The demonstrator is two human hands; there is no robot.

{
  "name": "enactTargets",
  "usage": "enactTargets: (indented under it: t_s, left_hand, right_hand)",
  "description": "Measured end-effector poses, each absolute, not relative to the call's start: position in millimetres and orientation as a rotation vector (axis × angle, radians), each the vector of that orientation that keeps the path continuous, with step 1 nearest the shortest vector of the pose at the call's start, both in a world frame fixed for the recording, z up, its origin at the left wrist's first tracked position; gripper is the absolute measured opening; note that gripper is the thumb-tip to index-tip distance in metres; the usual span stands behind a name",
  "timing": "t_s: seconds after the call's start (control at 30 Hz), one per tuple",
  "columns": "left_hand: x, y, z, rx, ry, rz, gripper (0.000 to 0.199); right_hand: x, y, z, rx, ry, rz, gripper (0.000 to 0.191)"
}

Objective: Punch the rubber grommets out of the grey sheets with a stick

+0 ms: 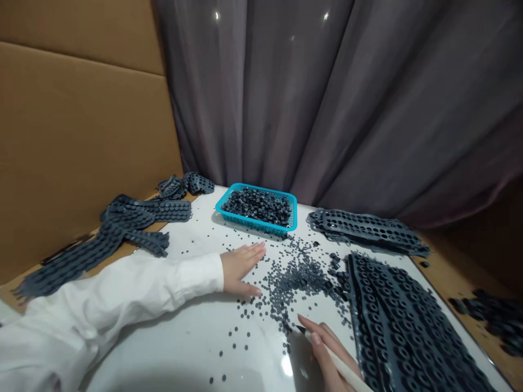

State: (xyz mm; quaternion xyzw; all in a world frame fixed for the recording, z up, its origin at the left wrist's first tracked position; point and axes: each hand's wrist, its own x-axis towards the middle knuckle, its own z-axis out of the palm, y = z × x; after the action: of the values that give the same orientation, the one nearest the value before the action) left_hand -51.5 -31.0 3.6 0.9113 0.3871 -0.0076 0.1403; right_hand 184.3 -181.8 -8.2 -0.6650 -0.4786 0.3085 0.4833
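Note:
My left hand (242, 268) lies palm down on the white tabletop, its thumb spread from the fingers and nothing in its grasp. Beside its fingertips are many small dark discs (300, 276) scattered over the surface. My right hand (329, 348) grips a white pen-shaped tool (345, 370) with a dark pointed tip, which points down at the edge of the discs. To the right of that hand are stacked dark rubber sheets (404, 326) with rows of ring-shaped pieces. Several loose black rubber pieces (335, 277) lie against the sheets' left edge.
A blue plastic basket (295, 215) full of small black pieces stands at the back. Perforated rubber strips (368, 228) lie at the back right, and more dark strips (122, 231) at the left by a cardboard wall (81, 120). A grey curtain (278, 92) hangs behind.

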Motion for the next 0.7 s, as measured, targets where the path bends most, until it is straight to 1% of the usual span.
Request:
enactTargets:
  t_s: [0.13,0.23,0.3,0.37,0.47,0.57,0.7]
  left_hand:
    - [-79.3,-29.7,16.0,2.556,1.397,-0.006,0.089]
    - [-110.4,-43.4,14.9,2.460,1.628,-0.051,0.089]
    - [-114.6,-55.1,8.8,2.420,1.702,-0.076,0.090]
    - [-99.2,-64.6,1.3,2.437,1.667,-0.082,0.089]
    - [-51.4,-70.7,-3.7,2.539,1.444,-0.058,0.084]
    - [-9.9,-68.0,4.5,2.626,1.232,0.007,0.082]
    - [-0.9,-61.7,21.8,2.690,1.112,0.083,0.082]
  right_hand:
    - [183.7,-186.7,-6.6,-1.637,-1.118,0.751,0.048]
    - [182.0,-191.2,-7.0,-1.609,-1.110,0.770,0.046]
    - [179.5,-193.4,-5.6,-1.600,-1.101,0.760,0.043]
    - [176.8,-194.0,-2.5,-1.565,-1.122,0.745,0.041]
    - [174.8,-191.7,3.7,-1.476,-1.198,0.751,0.041]
    - [175.6,-188.1,8.4,-1.426,-1.205,0.751,0.041]
    - [178.6,-186.0,12.0,-1.390,-1.173,0.732,0.039]
